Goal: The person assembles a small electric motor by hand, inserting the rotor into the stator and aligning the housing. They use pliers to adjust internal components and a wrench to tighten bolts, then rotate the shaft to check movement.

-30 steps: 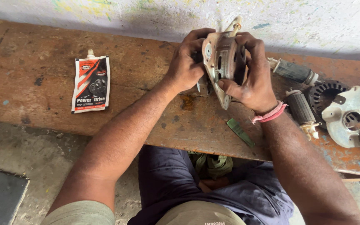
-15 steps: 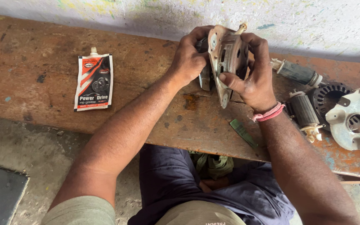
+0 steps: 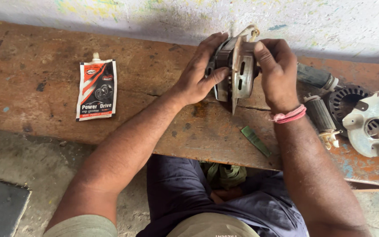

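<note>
Both my hands hold a small electric motor body (image 3: 235,72), a metal housing with a flat end plate stood on edge on the worn wooden bench (image 3: 44,83). My left hand (image 3: 200,72) grips its left side, with the thumb pressed against the plate's lower edge. My right hand (image 3: 277,70), a pink band at its wrist, clasps the right side and covers most of that face. A bent wire end sticks up from the motor's top.
A red, white and black grease pouch (image 3: 96,90) lies flat at the left. A green strip (image 3: 255,140) lies near the bench's front edge. At the right are a rotor (image 3: 323,118), a dark stator ring (image 3: 345,103), a metal end cover (image 3: 373,125) and a grey cylinder (image 3: 314,77).
The motor has turned in my hands so its end plate now stands edge-on to me. My right hand has slid from under the housing up onto its right face.
</note>
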A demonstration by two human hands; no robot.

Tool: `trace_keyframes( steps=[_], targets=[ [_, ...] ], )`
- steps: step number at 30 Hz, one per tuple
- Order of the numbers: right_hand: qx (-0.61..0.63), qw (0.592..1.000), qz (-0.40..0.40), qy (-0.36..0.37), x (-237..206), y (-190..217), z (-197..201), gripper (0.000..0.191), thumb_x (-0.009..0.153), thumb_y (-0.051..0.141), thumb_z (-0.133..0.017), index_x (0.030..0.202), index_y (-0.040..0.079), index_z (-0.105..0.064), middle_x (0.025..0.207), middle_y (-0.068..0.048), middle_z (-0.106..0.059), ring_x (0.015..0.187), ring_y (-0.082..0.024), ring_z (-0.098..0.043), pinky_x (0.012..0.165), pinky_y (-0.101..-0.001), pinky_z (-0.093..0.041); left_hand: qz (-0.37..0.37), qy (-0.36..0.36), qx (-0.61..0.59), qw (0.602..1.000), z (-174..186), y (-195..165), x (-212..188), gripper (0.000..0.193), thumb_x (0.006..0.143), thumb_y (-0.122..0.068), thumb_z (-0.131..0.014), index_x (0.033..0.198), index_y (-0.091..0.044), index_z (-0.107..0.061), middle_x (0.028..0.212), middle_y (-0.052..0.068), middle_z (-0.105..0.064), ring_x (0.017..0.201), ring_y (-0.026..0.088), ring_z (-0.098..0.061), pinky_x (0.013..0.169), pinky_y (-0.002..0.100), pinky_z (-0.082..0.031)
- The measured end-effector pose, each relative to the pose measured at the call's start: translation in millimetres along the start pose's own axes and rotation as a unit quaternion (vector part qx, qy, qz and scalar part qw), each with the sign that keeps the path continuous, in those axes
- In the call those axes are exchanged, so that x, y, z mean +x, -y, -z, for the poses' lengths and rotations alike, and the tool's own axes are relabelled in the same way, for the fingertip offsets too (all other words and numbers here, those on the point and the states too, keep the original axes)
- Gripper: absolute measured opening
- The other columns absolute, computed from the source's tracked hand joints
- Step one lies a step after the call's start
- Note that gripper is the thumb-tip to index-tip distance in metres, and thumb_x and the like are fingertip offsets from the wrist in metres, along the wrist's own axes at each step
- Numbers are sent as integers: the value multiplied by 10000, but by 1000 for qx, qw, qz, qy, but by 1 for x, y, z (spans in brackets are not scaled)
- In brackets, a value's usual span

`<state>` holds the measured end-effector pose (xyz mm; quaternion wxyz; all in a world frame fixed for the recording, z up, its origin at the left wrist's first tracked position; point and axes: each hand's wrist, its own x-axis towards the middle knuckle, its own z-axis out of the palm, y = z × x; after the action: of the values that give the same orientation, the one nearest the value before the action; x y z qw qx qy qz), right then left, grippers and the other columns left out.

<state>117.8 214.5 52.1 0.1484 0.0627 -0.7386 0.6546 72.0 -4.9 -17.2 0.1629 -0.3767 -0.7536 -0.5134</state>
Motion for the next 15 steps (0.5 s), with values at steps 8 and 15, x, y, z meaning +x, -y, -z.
trace_keyframes(
  steps=[8, 15],
  targets=[
    [31, 993, -110, 23, 23, 13, 9, 364, 965, 288, -593, 1090, -39, -693, 1031, -130, -699, 992, -220, -639, 881, -379, -501, -29, 13, 68, 997, -3, -15, 7, 751, 1100, -555, -561, 1641, -120, -274, 1653, 213, -302, 1557, 400, -396, 1270, 533, -455],
    [183, 982, -39, 6, 32, 5, 8, 118, 939, 0, -645, 976, -104, -685, 842, -127, -683, 667, -165, -639, 626, -280, -544, -9, 37, 106, 994, 1, -27, 19, 763, 1072, -604, -557, 1641, -169, -294, 1613, 194, -357, 1431, 380, -561, 1165, 504, -555]
  ],
)
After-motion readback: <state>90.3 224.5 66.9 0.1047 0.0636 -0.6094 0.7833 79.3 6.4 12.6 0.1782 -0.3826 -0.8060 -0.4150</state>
